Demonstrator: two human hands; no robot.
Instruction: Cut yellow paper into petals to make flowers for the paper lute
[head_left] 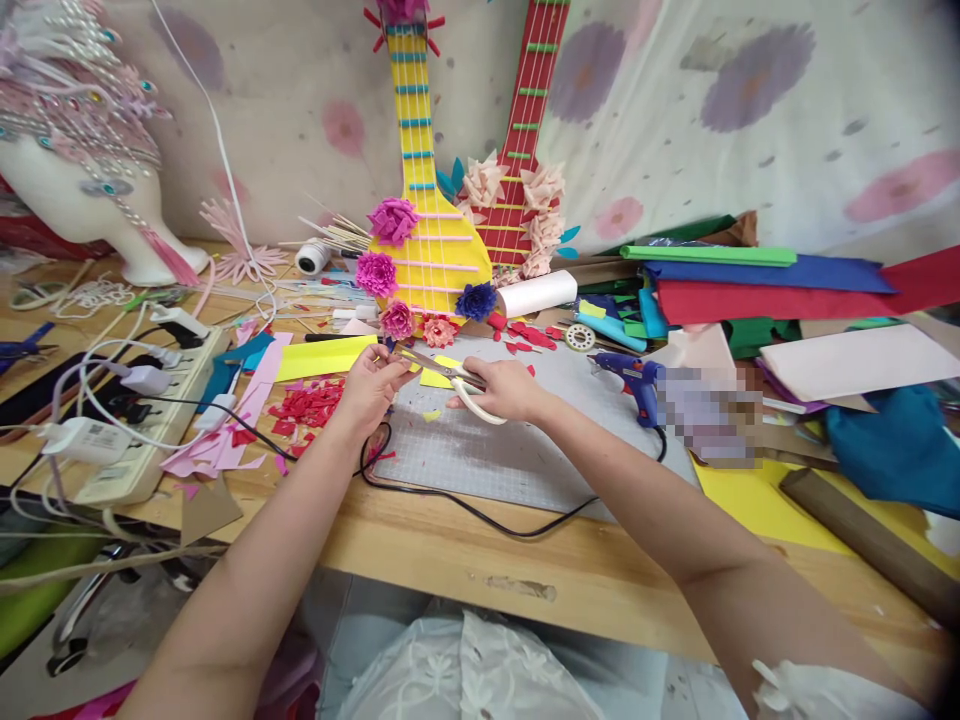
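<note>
Head view: we are snipping close beside our own fingertips.
Our right hand [506, 388] is gripping the scissors [452, 374]; our left hand [371, 385] is pinching a yellow paper scrap [435, 378] at the blades, risking a nick.

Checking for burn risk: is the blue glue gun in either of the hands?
No, the blue glue gun lies on the mat; the right hand holds scissors.

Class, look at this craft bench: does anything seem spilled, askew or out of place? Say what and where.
Red paper scraps lie scattered on the table beside the cutting mat, by the left hand: loose offcuts, not piled. A black cord loops across the mat's near edge, below the right hand holding the scissors.
</note>
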